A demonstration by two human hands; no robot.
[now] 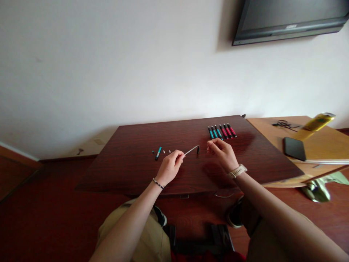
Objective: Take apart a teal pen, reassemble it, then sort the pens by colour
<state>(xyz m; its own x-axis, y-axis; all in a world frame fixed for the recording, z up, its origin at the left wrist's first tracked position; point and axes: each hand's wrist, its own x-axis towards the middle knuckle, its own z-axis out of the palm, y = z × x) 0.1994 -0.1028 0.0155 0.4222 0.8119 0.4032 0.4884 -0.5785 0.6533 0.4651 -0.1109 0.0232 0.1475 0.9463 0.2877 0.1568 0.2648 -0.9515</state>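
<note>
My left hand (170,165) is closed in a pinch on a thin pale pen refill (191,150), which points up and to the right over the dark table. Just beyond the refill's tip lies a small black pen part (198,149). To the right, my right hand (222,151) is held with fingertips pressed together; whatever sits between them, if anything, is too small to make out. Left of my left hand lie a blue and black pen barrel (158,153), a tiny teal piece (153,151) and two small white pieces (164,151).
A row of several blue and pink pens (222,131) lies at the table's back right. On the lighter side table are a phone (294,148), a black cable (285,124) and a yellow can (319,122). A television (290,27) hangs on the wall.
</note>
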